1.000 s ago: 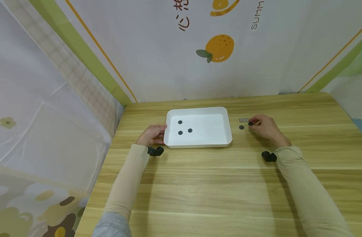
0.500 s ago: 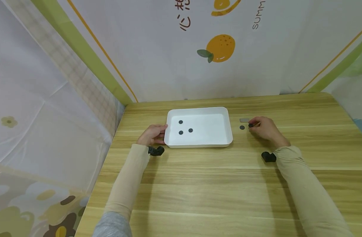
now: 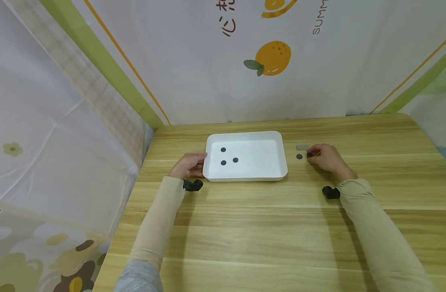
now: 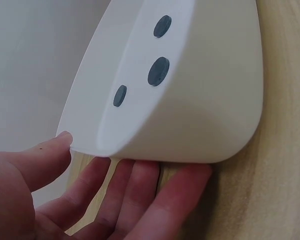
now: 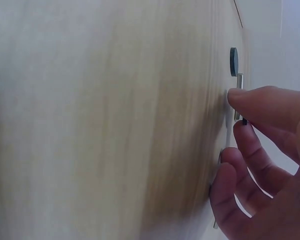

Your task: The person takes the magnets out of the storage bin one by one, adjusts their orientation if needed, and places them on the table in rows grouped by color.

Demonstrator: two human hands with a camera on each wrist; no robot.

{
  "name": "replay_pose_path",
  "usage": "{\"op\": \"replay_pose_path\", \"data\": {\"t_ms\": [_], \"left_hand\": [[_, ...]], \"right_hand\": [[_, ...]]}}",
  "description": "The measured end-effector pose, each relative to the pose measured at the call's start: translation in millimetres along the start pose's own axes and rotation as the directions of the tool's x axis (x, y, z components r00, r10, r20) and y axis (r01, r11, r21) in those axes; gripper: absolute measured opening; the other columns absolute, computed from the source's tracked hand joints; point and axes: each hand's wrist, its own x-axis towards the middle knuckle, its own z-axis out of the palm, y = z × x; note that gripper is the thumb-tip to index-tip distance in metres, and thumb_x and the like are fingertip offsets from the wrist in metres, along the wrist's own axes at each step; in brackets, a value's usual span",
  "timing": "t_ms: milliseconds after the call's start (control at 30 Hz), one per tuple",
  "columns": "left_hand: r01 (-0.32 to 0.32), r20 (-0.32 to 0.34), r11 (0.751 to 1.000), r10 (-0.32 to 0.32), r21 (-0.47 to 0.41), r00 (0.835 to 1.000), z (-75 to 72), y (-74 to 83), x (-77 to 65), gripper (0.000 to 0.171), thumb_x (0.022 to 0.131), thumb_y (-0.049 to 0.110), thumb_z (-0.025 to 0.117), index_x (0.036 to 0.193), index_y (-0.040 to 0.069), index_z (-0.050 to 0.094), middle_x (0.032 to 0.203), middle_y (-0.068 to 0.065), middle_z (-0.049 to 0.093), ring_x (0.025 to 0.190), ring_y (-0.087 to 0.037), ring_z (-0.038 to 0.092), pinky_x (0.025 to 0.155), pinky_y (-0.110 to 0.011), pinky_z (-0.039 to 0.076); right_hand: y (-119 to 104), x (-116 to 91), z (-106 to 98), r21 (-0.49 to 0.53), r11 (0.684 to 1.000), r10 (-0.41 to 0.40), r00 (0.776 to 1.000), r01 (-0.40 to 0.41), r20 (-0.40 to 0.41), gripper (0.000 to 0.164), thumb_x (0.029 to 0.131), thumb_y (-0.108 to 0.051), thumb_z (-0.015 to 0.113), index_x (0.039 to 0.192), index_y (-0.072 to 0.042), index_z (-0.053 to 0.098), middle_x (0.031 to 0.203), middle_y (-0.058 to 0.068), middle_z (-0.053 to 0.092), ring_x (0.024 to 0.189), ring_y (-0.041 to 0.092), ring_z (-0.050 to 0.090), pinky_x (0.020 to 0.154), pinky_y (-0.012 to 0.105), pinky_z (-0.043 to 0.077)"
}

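Note:
A shallow white tray (image 3: 261,156) lies on the table with 3 dark round discs (image 3: 223,162) in its left half. My left hand (image 3: 189,165) holds the tray's left end: the thumb rests on the rim, and the fingertips (image 4: 195,172) touch the outer wall. To the right of the tray, my right hand (image 3: 328,158) pinches another dark disc (image 3: 309,155) between thumb and fingers, low over the table. Just left of that hand lies a loose dark disc (image 3: 299,156), with a small grey rectangular bar (image 3: 302,147) behind it. Fingers mostly cover the pinched disc in the right wrist view.
The wooden table (image 3: 252,227) reaches back to a white printed curtain (image 3: 208,81). Another cloth (image 3: 80,154) hangs along the left side. Each wrist wears a black camera mount, such as the right one (image 3: 331,193).
My right hand has lowered slightly with the pinched disc. The left hand stays on the tray, and the discs in it keep their places.

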Motion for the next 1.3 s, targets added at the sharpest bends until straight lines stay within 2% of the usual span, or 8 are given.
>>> {"op": "replay_pose_path", "data": {"t_ms": [433, 700, 900, 1133, 1300], "left_hand": [[0.004, -0.005, 1.0, -0.004, -0.008, 1.0, 0.5, 0.7, -1.7, 0.044, 0.099, 0.03, 0.055, 0.133, 0.001, 0.053, 0.098, -0.005, 0.064, 0.079, -0.014, 0.065, 0.063, -0.031, 0.059], [0.013, -0.012, 1.0, -0.013, -0.001, 1.0, 0.8, 2.0, -1.7, 0.043, 0.099, 0.03, 0.055, 0.132, 0.002, 0.053, 0.106, -0.008, 0.063, 0.082, -0.015, 0.064, 0.064, -0.031, 0.059], [0.017, -0.007, 1.0, -0.017, -0.016, 1.0, 0.5, 1.0, 0.0, 0.043, 0.099, 0.029, 0.056, 0.131, 0.001, 0.053, 0.094, -0.004, 0.064, 0.077, -0.013, 0.065, 0.061, -0.031, 0.058], [0.003, -0.011, 1.0, -0.003, -0.005, 1.0, 0.2, 0.2, -1.5, 0.042, 0.098, 0.031, 0.058, 0.128, 0.002, 0.055, 0.104, -0.008, 0.065, 0.083, -0.015, 0.066, 0.066, -0.032, 0.059], [-0.002, -0.016, 1.0, 0.002, -0.01, 1.0, 1.4, 2.0, -5.2, 0.039, 0.098, 0.031, 0.058, 0.124, 0.002, 0.057, 0.101, -0.008, 0.067, 0.083, -0.016, 0.066, 0.065, -0.032, 0.059]], "right_hand": [[1.9, 3.0, 0.5, -0.008, 1.0, -0.002, 1.0, 0.002, 0.009, 0.029, 0.088, -0.008, 0.066, 0.112, 0.008, 0.065, 0.103, 0.027, 0.065, 0.096, 0.039, 0.061, 0.083, 0.042, 0.046], [2.3, 3.7, 1.0, 0.008, 1.0, 0.007, 1.0, -0.007, 0.007, 0.028, 0.087, -0.007, 0.065, 0.111, 0.008, 0.065, 0.103, 0.027, 0.066, 0.096, 0.038, 0.062, 0.081, 0.038, 0.046], [0.1, 2.2, 1.3, 0.027, 1.0, 0.011, 1.0, -0.011, 0.002, 0.027, 0.088, -0.006, 0.064, 0.11, 0.009, 0.065, 0.104, 0.028, 0.065, 0.096, 0.038, 0.06, 0.081, 0.038, 0.045], [-0.1, 2.8, 2.8, 0.042, 0.998, 0.038, 0.999, -0.039, 0.014, 0.028, 0.089, -0.008, 0.063, 0.112, 0.008, 0.064, 0.107, 0.028, 0.062, 0.098, 0.037, 0.056, 0.083, 0.039, 0.043], [0.5, 3.3, 3.2, 0.044, 0.998, 0.048, 0.999, -0.048, 0.012, 0.028, 0.088, -0.008, 0.063, 0.111, 0.008, 0.064, 0.107, 0.027, 0.062, 0.099, 0.037, 0.056, 0.084, 0.039, 0.043]]}}
